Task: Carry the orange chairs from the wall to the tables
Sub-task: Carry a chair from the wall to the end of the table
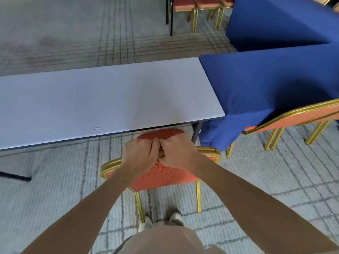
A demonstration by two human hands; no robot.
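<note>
- Head view: orange chair (161,173) stands at the near edge of the white table (91,99), toward its right end, with the seat front tucked just under the edge and the back toward the person.
- Left hand (139,158) and right hand (176,154) are both clenched over the gold top rail of the chair back, side by side at its middle, knuckles touching.
- Rear legs look planted on the carpet (55,198); can't tell if any weight is lifted off them.
- Step, my read: setting this chair in place at the table, the tail end of one carry.
- Next move likely calls for squaring the chair to the table edge, then letting go of the rail and heading back for another. The wall is not in view.
- Watch: the dark table leg (197,131) is just right of the seat, so any push should go straight in.
- Shoes (176,219) are right behind the chair.
- Outward: second chair (297,118) at right, against the table under a blue cloth (266,85).
- Far chairs (198,4) line the top edge.
</note>
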